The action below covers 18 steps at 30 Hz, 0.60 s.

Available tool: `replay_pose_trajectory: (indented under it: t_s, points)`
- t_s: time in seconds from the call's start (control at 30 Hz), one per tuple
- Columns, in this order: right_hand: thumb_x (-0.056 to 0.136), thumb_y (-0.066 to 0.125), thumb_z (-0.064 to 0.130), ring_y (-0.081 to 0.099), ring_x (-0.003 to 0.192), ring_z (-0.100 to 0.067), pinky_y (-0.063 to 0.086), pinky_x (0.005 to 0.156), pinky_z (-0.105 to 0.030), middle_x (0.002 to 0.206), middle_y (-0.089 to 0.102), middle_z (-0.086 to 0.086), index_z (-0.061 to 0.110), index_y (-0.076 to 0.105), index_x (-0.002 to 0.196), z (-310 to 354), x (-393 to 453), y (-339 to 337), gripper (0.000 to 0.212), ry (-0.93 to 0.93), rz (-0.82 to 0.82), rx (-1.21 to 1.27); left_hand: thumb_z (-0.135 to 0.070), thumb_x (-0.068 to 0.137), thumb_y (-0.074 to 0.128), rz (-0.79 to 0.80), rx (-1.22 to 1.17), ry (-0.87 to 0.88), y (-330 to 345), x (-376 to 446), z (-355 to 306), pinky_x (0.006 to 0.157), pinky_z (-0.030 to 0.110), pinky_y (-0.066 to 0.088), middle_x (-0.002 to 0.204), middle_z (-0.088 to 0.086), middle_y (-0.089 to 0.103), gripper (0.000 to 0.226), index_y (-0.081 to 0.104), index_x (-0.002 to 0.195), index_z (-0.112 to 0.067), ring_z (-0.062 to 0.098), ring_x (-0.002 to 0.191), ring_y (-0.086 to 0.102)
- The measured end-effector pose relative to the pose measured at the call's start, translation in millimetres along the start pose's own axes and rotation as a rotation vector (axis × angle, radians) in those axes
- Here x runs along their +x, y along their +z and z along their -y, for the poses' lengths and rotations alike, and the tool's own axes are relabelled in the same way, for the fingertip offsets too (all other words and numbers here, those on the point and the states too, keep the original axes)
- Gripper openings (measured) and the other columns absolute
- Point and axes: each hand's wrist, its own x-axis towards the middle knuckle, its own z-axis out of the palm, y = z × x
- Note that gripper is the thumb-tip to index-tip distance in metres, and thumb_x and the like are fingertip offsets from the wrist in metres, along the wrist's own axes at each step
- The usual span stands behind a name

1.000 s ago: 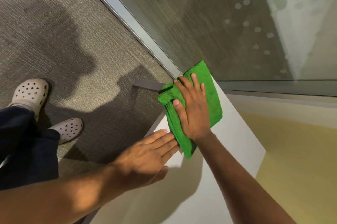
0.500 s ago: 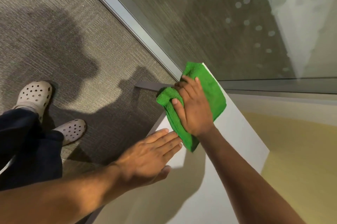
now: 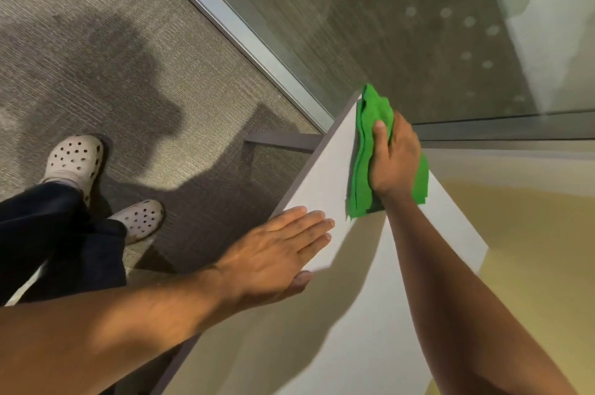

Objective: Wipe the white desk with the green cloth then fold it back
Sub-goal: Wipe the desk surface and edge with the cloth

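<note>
- The right hand [image 3: 394, 163] presses the folded green cloth [image 3: 362, 169] onto the far corner of the white bench [image 3: 322, 175], fingers curled over it, thumb on top.
- The left hand [image 3: 273, 256] lies flat on the bench's near edge, fingers straight and together, holding nothing.

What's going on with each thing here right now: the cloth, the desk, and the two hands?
green cloth: folded in layers, pressed flat on the desk's far corner.
white desk: bare apart from cloth and hands, partly in shadow.
right hand: palm down on the cloth, thumb over its edge.
left hand: flat and open, fingers together, resting at the desk's edge.
</note>
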Motion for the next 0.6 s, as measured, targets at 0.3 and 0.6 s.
replay_pose_trajectory:
  t_s: [0.3, 0.6]
  points:
    - [0.093, 0.029, 0.063, 0.058, 0.123, -0.041, 0.039, 0.103, -0.048, 0.13, 0.066, -0.021, 0.008, 0.062, 0.123, 65, 37, 14, 0.071, 0.277, 0.029, -0.12, -0.042, 0.096, 0.06, -0.046, -0.034, -0.01, -2, 1, -2, 0.133, 0.041, 0.009, 0.165, 0.012, 0.046, 0.066, 0.054, 0.153, -0.007, 0.026, 0.154, 0.042]
    - [0.093, 0.05, 0.031, 0.015, 0.161, -0.044, 0.006, 0.13, -0.059, 0.161, 0.044, -0.015, 0.012, 0.069, 0.131, 92, -20, 27, 0.046, -0.268, 0.215, -0.272, -0.038, 0.1, 0.056, -0.03, 0.055, 0.025, -4, 2, -4, 0.128, 0.046, 0.014, 0.159, 0.018, 0.052, 0.064, 0.053, 0.152, -0.001, 0.033, 0.148, 0.049]
